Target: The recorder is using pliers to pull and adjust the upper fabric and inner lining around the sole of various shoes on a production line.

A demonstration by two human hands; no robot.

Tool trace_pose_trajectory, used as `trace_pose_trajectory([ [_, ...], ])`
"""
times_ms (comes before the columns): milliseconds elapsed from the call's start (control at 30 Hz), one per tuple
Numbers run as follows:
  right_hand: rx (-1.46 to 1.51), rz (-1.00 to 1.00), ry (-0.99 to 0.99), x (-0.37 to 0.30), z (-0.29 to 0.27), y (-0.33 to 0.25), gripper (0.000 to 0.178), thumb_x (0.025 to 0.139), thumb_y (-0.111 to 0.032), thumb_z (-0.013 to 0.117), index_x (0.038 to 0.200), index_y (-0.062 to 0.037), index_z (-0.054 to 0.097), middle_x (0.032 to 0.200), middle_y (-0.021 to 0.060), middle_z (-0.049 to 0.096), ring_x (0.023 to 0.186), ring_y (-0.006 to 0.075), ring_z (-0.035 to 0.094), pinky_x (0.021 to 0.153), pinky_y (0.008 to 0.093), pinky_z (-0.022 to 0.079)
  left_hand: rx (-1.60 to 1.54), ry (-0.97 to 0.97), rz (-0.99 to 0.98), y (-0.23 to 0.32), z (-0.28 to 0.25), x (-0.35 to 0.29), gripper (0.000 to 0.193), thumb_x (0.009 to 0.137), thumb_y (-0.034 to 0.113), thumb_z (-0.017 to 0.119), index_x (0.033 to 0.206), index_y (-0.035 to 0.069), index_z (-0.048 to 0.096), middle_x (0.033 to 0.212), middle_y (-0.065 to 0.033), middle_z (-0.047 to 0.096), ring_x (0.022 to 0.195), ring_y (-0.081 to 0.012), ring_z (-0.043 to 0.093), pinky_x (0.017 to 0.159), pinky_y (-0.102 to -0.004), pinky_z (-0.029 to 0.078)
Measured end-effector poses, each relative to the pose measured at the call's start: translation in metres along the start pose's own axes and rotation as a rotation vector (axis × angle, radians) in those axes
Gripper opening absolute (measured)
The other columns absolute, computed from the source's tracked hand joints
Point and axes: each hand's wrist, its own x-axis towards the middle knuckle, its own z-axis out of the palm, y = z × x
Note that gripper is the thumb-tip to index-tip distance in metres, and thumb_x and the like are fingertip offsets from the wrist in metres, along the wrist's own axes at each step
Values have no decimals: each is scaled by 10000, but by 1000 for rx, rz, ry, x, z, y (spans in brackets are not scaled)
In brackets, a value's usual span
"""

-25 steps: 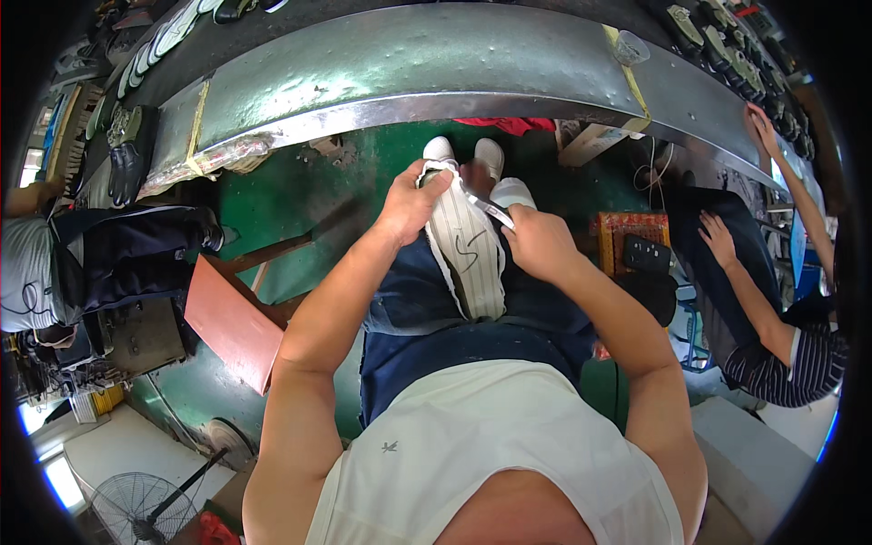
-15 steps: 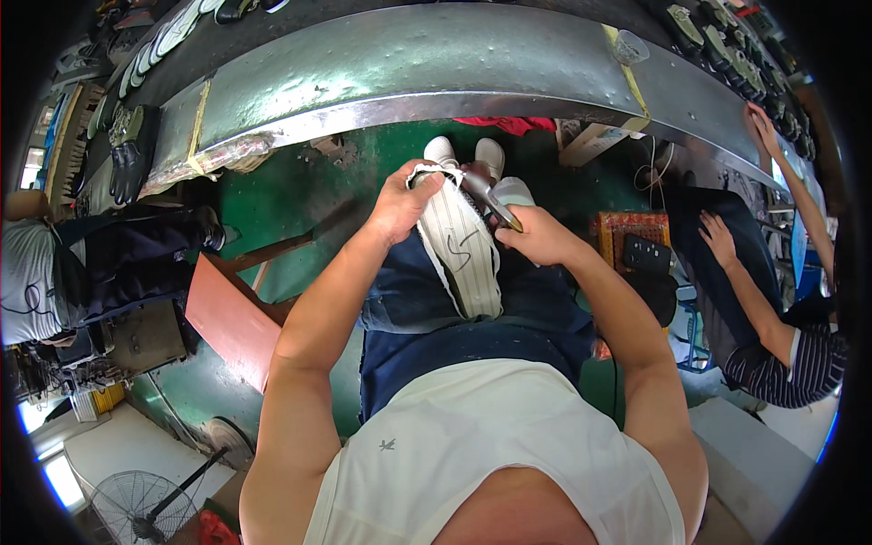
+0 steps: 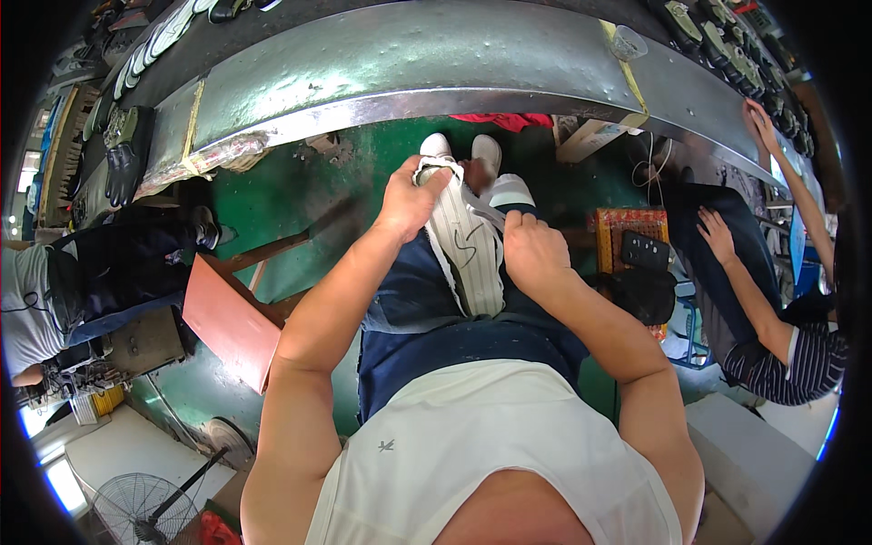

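Sole side up in my lap, between my thighs, lies a white shoe upper (image 3: 467, 263) pulled over a last, its loose edge gathered around the rim and a dark pen mark on the pale bottom. My left hand (image 3: 411, 198) grips its far end, with the thumb over the edge. Closed around the handles of metal pincers (image 3: 487, 214), my right hand (image 3: 536, 252) is at the right side of the shoe. The jaws reach toward the shoe's far right edge; their exact contact is hard to make out, and the handles are mostly hidden by my fingers.
A metal-fronted bench (image 3: 409, 68) curves across ahead, with shoes (image 3: 681, 23) on top. A pinkish board (image 3: 230, 318) stands at my left. To the right are a woven-topped stool (image 3: 627, 227) and a seated co-worker (image 3: 763, 300); another person (image 3: 82, 272) is at far left.
My right hand has rolled over, its back now turned up and covering the pincers' handles. The pincers have swung with it beside the shoe. My left hand keeps its grip.
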Motion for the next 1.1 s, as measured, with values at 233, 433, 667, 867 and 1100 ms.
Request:
trace_pose_trajectory([
  [233, 432, -76, -153, 12, 16, 29, 272, 935, -194, 588, 1076, 38, 566, 950, 254, 670, 946, 429, 657, 846, 517, 512, -42, -19, 35, -3, -8, -7, 318, 935, 155, 723, 1190, 3, 608, 1014, -74, 675, 877, -141, 637, 781, -301, 537],
  [433, 112, -202, 261, 3, 7, 23, 430, 865, -90, 605, 1219, 134, 510, 1080, 275, 628, 1049, 432, 627, 912, 445, 520, -12, -15, 13, 3, 1, 0, 337, 942, 170, 716, 1206, -7, 604, 1016, -82, 679, 869, -143, 638, 766, -300, 535],
  [667, -75, 41, 43, 2, -8, 4, 290, 856, -125, 624, 1057, 79, 577, 927, 189, 673, 864, 406, 683, 815, 450, 556, 137, 46, 41, -5, 15, 6, 323, 940, 158, 715, 1187, -19, 605, 1018, -93, 683, 874, -147, 644, 769, -307, 543],
  [867, 920, -149, -184, 28, 31, 58, 211, 878, -190, 679, 961, -10, 608, 831, 136, 653, 761, 254, 630, 735, 393, 499, -122, -128, 20, -11, -7, 10, 308, 922, 167, 744, 1160, 19, 617, 1002, -65, 671, 895, -148, 641, 802, -313, 542],
  [1100, 468, -83, -205, 22, -2, 46, 260, 896, -124, 648, 1110, 18, 605, 924, 179, 662, 883, 322, 660, 815, 431, 518, -172, -187, -108, 4, -10, 4, 418, 883, 115, 775, 1237, 24, 572, 1097, -88, 674, 985, -186, 658, 884, -340, 547],
])
